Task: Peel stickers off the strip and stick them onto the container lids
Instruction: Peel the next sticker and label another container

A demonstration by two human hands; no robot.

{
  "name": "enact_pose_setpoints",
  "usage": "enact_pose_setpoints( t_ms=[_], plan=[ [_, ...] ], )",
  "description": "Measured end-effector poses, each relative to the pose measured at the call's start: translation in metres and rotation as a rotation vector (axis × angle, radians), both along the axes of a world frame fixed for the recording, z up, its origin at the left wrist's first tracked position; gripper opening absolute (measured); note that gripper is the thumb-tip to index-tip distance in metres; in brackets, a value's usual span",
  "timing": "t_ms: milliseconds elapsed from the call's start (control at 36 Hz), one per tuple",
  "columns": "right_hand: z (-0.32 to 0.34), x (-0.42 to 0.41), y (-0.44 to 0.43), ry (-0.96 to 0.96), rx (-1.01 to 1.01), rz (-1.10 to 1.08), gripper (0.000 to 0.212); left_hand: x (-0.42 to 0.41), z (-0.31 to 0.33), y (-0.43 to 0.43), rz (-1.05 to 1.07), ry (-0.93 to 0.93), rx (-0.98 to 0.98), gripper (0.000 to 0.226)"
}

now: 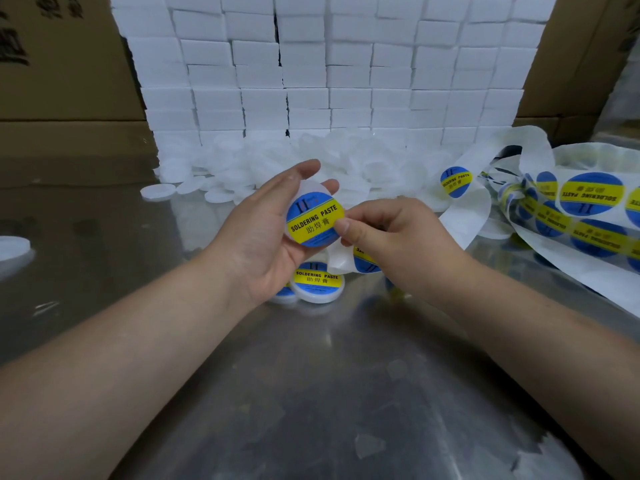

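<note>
My left hand (266, 223) holds a round white lid (311, 190) above the metal table, fingers curled behind its rim. A blue and yellow "Soldering Paste" sticker (314, 220) lies across the lid's face. My right hand (388, 233) pinches the sticker's right edge between thumb and forefinger. The white backing strip (460, 216) hangs under my right hand and runs right to a loose pile of stickers (588, 202). Below my hands, a labelled lid (317, 280) lies on the table, with another partly hidden behind it.
A heap of plain white lids (277, 164) lies behind my hands, in front of a wall of stacked white boxes (329, 71). Cardboard cartons (62, 81) stand at both sides. One white lid (14, 245) sits at the table's left edge. The metal table (311, 393) is shiny.
</note>
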State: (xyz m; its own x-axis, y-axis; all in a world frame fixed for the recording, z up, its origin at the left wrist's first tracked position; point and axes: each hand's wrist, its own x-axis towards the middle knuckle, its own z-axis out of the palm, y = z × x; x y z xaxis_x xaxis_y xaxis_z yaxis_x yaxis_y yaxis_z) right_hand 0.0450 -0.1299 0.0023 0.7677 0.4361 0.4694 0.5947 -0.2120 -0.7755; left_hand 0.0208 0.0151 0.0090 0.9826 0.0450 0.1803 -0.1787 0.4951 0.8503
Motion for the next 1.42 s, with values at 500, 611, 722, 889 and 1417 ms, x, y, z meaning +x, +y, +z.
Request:
enact_pose_setpoints(
  t_ms=[500,611,722,889,1417],
  plan=[
    [-0.0002,0.002,0.0003,-0.008,-0.038,-0.15,0.024,-0.0006,-0.0071,-0.0046,-0.088,-0.087,0.027,0.03],
    [-0.0005,0.0023,0.0009,-0.005,-0.055,-0.164,0.026,-0.0008,-0.0088,-0.0065,-0.06,-0.12,0.049,0.03],
    [-0.0008,0.0023,0.0007,-0.011,-0.071,-0.171,0.03,-0.0009,-0.009,-0.0069,-0.051,-0.133,0.069,0.028],
    [-0.0013,0.0032,0.001,-0.009,-0.072,-0.157,0.028,-0.0019,-0.0087,-0.0079,-0.025,-0.126,0.09,0.022],
    [-0.0023,0.0046,0.0009,-0.045,-0.097,-0.161,0.032,-0.0028,-0.0088,-0.0094,0.011,-0.111,0.135,0.023]
  ],
)
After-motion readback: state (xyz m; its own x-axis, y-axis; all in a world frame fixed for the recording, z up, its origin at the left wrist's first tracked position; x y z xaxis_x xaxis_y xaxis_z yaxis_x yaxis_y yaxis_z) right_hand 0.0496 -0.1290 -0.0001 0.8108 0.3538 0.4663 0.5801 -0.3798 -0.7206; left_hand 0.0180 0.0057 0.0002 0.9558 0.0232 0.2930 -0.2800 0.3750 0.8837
